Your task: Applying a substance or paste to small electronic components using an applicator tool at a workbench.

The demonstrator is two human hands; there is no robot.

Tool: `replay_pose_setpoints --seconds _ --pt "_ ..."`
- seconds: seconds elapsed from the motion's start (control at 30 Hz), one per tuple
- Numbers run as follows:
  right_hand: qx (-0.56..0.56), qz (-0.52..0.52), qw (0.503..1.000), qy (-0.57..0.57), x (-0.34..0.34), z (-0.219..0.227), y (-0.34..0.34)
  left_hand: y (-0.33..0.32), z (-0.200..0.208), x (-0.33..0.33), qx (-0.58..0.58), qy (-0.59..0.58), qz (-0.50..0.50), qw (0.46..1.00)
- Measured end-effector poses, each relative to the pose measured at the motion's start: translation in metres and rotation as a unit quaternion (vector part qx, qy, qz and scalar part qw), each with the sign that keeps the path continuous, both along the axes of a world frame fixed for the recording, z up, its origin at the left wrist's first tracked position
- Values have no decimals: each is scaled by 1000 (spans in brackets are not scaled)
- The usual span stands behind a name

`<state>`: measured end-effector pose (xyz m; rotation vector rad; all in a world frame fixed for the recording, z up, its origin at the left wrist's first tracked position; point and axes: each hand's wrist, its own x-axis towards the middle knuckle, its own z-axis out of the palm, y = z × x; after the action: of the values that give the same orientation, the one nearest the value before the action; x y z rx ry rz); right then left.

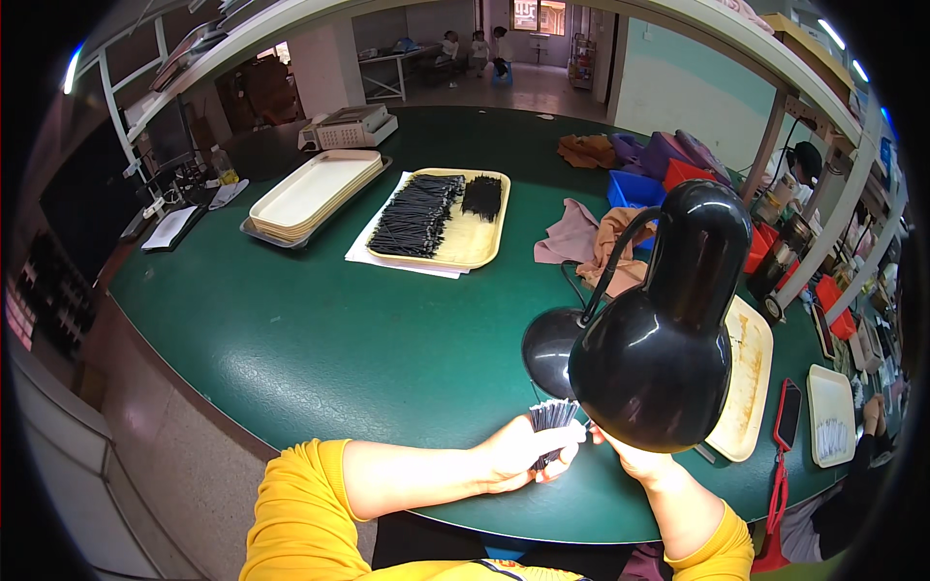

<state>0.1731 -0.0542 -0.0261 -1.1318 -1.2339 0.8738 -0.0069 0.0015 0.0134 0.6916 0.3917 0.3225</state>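
Observation:
My left hand [511, 455] is closed around a bundle of thin black wires [554, 416] with pale tips, held upright over the near edge of the green table. Close to its right is my right hand [641, 459], its fingertips drawn together beside the bundle. A black desk lamp [659, 339] hides part of that hand, and whatever its fingers pinch is too small to make out. Farther back, a cream tray [475, 242] carries a large pile of black wires [417, 218] and a smaller dark bunch [481, 198].
Stacked cream trays [315, 174] and a grey bench device [354, 126] stand at the back left. Right of the lamp lie a stained tray [744, 378], a phone [789, 414] with a red strap, and another tray [830, 392]. Cloths [567, 232] and a blue bin [635, 190] sit behind the lamp.

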Motion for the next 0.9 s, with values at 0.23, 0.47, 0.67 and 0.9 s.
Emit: replay_pose_setpoints --seconds 0.23,0.47,0.67,0.9 --pt "45 -22 998 -38 -2 3 -2 1 -5 0 -11 -50 -46 998" --pt "45 -2 997 55 -14 14 -5 -5 -2 0 -27 -19 -17 999" --pt "25 23 998 61 -5 5 -10 -4 0 -4 -82 -51 -43 994" --pt "29 25 998 -51 -24 71 1 1 -5 -2 -89 -51 -37 994"
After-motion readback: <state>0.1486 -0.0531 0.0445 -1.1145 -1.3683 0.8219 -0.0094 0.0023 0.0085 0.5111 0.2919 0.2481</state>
